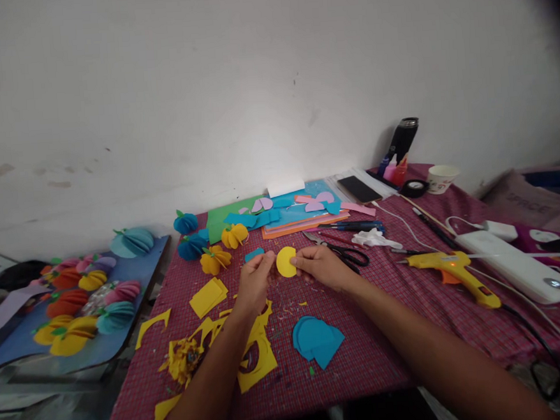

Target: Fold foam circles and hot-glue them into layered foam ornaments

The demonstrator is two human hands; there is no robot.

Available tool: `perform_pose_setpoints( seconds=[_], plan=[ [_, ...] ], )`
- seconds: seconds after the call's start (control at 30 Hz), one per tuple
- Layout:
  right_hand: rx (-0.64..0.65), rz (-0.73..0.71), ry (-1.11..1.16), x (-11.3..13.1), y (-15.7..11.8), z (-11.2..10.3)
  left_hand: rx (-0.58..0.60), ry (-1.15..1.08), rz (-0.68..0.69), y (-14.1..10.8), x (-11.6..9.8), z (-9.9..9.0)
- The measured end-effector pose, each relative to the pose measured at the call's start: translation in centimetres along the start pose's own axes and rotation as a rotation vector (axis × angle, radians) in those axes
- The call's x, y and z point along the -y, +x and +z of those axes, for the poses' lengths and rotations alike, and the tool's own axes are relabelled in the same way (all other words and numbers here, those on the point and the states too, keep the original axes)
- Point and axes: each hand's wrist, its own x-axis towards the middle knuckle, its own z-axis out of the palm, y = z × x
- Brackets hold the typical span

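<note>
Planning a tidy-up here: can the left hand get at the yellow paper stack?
Probably yes: the left hand is close to the yellow paper stack, and nothing lies on top of it.

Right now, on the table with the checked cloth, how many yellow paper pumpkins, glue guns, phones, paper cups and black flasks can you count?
Yellow paper pumpkins: 2
Glue gun: 1
Phone: 1
Paper cup: 1
Black flask: 1
Total: 6
</note>
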Motion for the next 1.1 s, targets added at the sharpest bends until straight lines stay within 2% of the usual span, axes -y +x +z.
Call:
perform_pose_setpoints(
  seconds=[0.23,0.53,1.1],
  plan=[
    [0.006,-0.026,-0.066,0.05,-0.01,-0.04,0.027,0.118,0.008,0.45,1.01,-0.97],
    [0.009,-0.017,-0.067,0.38,-0.05,0.02,-0.013,0.141,-0.006,0.45,0.91,-0.79],
    [-0.013,0.001,-0.074,0.44,-0.05,0.04,-0.007,0.141,-0.004,0.51,0.98,-0.85]
  ],
)
